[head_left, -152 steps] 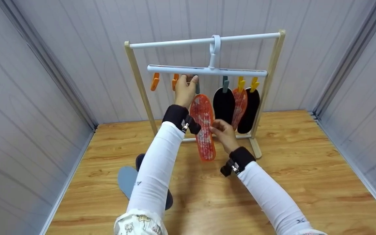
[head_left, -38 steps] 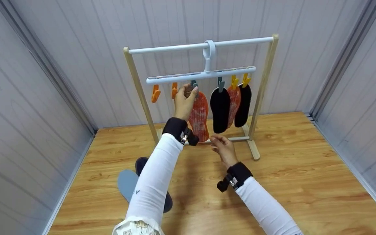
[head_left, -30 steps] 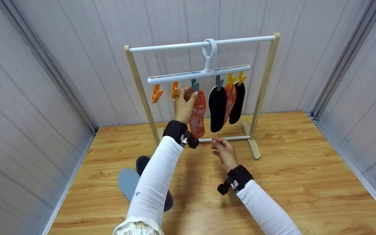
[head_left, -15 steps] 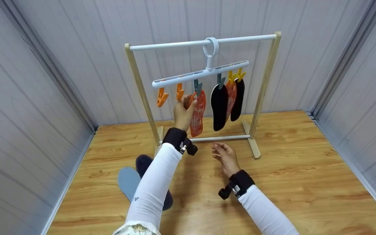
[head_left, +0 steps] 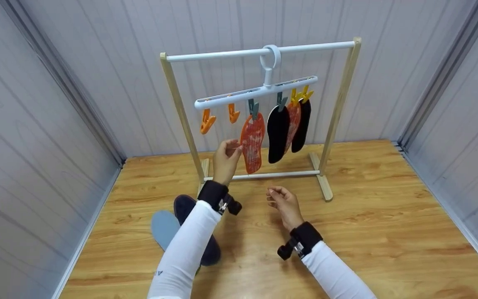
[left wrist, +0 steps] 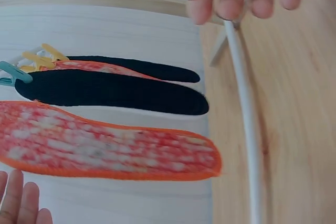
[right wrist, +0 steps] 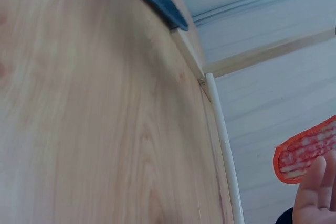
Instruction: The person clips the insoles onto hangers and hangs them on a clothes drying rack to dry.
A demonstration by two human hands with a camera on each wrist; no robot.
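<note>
An orange mottled insole (head_left: 252, 143), flat and foot-shaped, is being held by a grey-green peg (head_left: 254, 109) on the white plastic hanger (head_left: 255, 90), which is tilting on the wooden-framed rack (head_left: 177, 104). Nothing is being gripped by the left hand (head_left: 225, 157), its fingers relaxed just beside the insole's edge. The right hand (head_left: 283, 202) is being kept empty, loosely curled above the wood-grain floor (head_left: 367, 216). A black insole (head_left: 277, 133) is partly hiding another orange one (head_left: 293, 120). A grey insole (head_left: 163, 228) is being partly covered by the sleeve (head_left: 185, 253).
</note>
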